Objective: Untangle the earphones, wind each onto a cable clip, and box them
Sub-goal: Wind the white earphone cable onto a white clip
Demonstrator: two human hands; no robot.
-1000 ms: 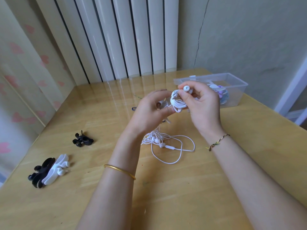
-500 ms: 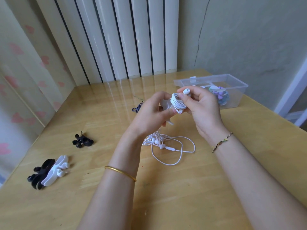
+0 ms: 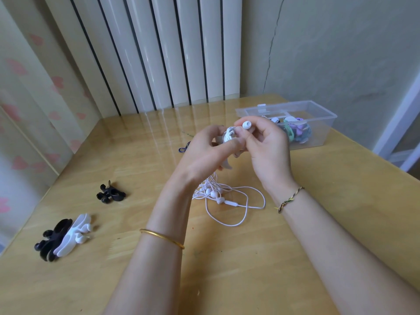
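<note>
Head view down onto wooden table [image 3: 341, 201]. Raised over its middle, gripped in left hand [image 3: 204, 155] with fingers and thumb curled round it: white clip [image 3: 227, 164] wound with white cord [image 3: 228, 137]. Pinched at fingertips of right hand [image 3: 268, 151], just above and right of that coil: one earbud [image 3: 246, 125], the cord's loose end. Little changed from a second ago: same hold on both sides, hands drawn slightly left, earbud turned a little in the fingertips and kept close beside the coil. Likely meaning: winding of this set all but done, with only securing of the earbud left before boxing. Directly below the hands, on the table: loose tangle [image 3: 218, 194] of more white earphones, not yet sorted. Far right, behind right hand: clear box [image 3: 322, 110], open, already holding wound sets [image 3: 297, 133] in pastel colours. Toward left edge, well apart from the hands: black clip [image 3: 110, 193], then nearer, clip pair [image 3: 61, 237], one black and one white, touching. More sets to go, by the look of the tangle.
</note>
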